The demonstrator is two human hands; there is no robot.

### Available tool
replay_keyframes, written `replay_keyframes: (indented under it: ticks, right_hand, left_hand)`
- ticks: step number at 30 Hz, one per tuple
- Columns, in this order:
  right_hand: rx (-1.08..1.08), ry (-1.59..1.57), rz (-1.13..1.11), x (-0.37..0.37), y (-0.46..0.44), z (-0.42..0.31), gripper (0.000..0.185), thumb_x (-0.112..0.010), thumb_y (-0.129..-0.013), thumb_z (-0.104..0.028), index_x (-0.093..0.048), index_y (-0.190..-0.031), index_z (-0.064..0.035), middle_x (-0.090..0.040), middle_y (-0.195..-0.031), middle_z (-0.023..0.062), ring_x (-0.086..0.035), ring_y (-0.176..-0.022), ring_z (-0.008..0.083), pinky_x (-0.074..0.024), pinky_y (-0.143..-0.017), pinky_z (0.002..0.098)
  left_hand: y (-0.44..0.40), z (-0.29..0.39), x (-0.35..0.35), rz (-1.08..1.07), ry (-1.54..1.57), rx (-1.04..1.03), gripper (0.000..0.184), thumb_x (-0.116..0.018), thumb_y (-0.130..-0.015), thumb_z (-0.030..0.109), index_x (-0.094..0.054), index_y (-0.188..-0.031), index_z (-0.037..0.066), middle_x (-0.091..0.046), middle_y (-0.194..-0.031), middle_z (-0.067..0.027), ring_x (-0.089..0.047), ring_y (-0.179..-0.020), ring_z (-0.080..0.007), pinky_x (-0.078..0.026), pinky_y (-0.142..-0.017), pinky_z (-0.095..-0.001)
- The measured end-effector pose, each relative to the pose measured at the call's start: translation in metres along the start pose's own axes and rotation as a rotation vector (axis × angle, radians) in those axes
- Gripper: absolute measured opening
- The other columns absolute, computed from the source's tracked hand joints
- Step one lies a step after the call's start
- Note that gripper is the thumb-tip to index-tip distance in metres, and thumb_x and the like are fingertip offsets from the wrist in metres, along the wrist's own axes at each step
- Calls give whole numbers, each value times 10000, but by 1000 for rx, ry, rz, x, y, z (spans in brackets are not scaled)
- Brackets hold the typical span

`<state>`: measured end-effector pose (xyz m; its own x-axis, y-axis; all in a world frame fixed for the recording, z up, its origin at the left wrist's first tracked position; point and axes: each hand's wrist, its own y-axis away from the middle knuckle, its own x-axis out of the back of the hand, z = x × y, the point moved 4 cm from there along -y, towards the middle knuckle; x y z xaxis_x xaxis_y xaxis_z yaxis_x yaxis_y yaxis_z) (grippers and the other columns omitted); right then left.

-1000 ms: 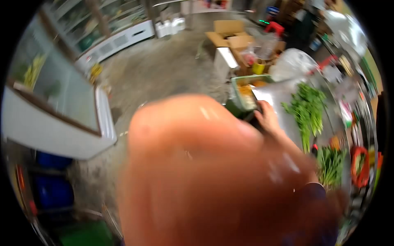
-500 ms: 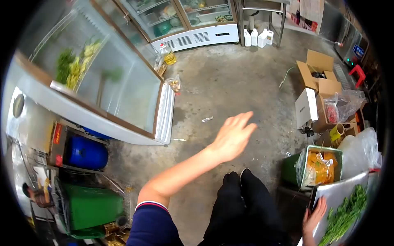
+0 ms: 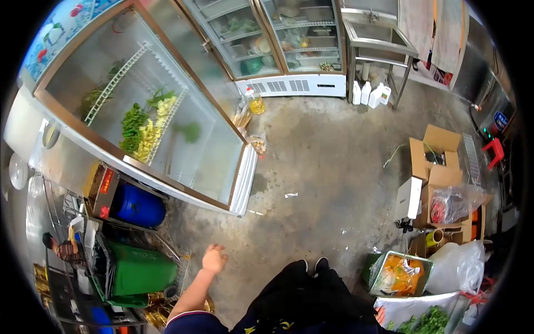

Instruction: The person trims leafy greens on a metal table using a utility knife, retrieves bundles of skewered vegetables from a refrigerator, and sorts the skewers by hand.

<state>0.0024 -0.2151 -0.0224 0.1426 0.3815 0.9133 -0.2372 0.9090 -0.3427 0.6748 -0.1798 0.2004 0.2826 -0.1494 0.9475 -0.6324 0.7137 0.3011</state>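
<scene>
The left grip (image 3: 214, 259) hangs empty, fingers loosely parted; the right grip (image 3: 380, 315) is mostly hidden — its hold unclear. Just right of it, bright-green leafy vegetables (image 3: 433, 321) lie on a silver metal counter (image 3: 401, 304) — likely light, easily bruised, best gathered mid-bunch.

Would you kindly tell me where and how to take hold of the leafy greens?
Probably around the larger clump of leafy greens, from above with the right hand: they lie spread on the metal table, uncovered on top, and that hand is nearest.
</scene>
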Motion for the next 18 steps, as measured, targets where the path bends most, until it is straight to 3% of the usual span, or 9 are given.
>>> replay_keyframes:
  ticks: [4,6,8,9,11,14,16,17,18]
  right_hand:
    - [33,-67,-110,-12,3,1,557,-606,-732,-246,-422,-1193,6,-421,-1243,247,-393,-1148,419,-309,-972,487]
    - [-423,-466,-727,3,-11,10,630,-671,-683,-350,-448,-1177,-28,-440,-1185,275,-415,-1074,462,-362,-923,484]
    - [-748,-626,-936,-16,-52,19,516,-629,-709,-412,-542,-1026,-13,-607,-966,216,-571,-914,381,-455,-786,436]
    - [-777,-790,-767,-75,-36,38,417,-579,-746,-399,-609,-959,-42,-648,-751,148,-623,-688,332,-493,-660,416]
    - [-829,-662,-550,-15,-120,29,438,-593,-738,-407,-616,-935,-17,-647,-825,171,-625,-779,328,-489,-726,397]
    - [-927,-732,-476,46,-190,-8,354,-606,-756,-334,-621,-936,-29,-649,-896,162,-625,-864,278,-485,-760,364]
    - [-966,-859,-476,37,-190,-43,338,-612,-751,-338,-629,-925,-49,-652,-897,143,-626,-861,260,-485,-765,349]
    - [-954,-898,-516,37,-189,-67,330,-616,-748,-337,-632,-922,-58,-654,-898,134,-627,-861,250,-484,-770,344]
    - [-939,-933,-548,43,-191,-95,321,-619,-745,-336,-635,-919,-67,-656,-898,125,-627,-861,240,-484,-774,340]
  left_hand:
    - [-23,-54,43,268,242,161,354,-664,-710,165,-601,-1040,51,-545,-1102,-163,-553,-975,-322,-444,-857,-369]
    - [-56,-65,70,368,356,192,378,-678,-704,131,-582,-1044,-3,-569,-1044,-165,-563,-953,-285,-448,-841,-347]
    - [-105,-118,74,554,737,189,378,-652,-744,102,-546,-1073,-49,-552,-1098,-158,-538,-979,-221,-435,-844,-341]
    - [-138,-147,82,588,786,212,329,-639,-748,82,-558,-1030,-67,-592,-1006,-142,-560,-874,-210,-456,-768,-334]
    - [-144,-123,144,678,1208,310,254,-628,-754,80,-582,-933,-95,-604,-720,-64,-524,-647,-170,-442,-618,-288]
    - [-219,-208,162,996,1031,422,469,-642,-790,338,-556,-1022,-61,-602,-981,-138,-569,-845,-238,-463,-691,-360]
    - [-245,-210,181,728,1085,285,441,-607,-826,308,-563,-1022,-85,-616,-944,-166,-576,-868,-244,-466,-760,-351]
    - [-212,-155,206,777,1137,267,718,-659,-778,405,-428,-1236,-98,-487,-1220,-249,-498,-1051,-337,-394,-943,-402]
    - [-210,-140,214,784,1129,272,633,-666,-777,388,-511,-1136,-110,-513,-1182,-255,-513,-1016,-312,-406,-899,-389]
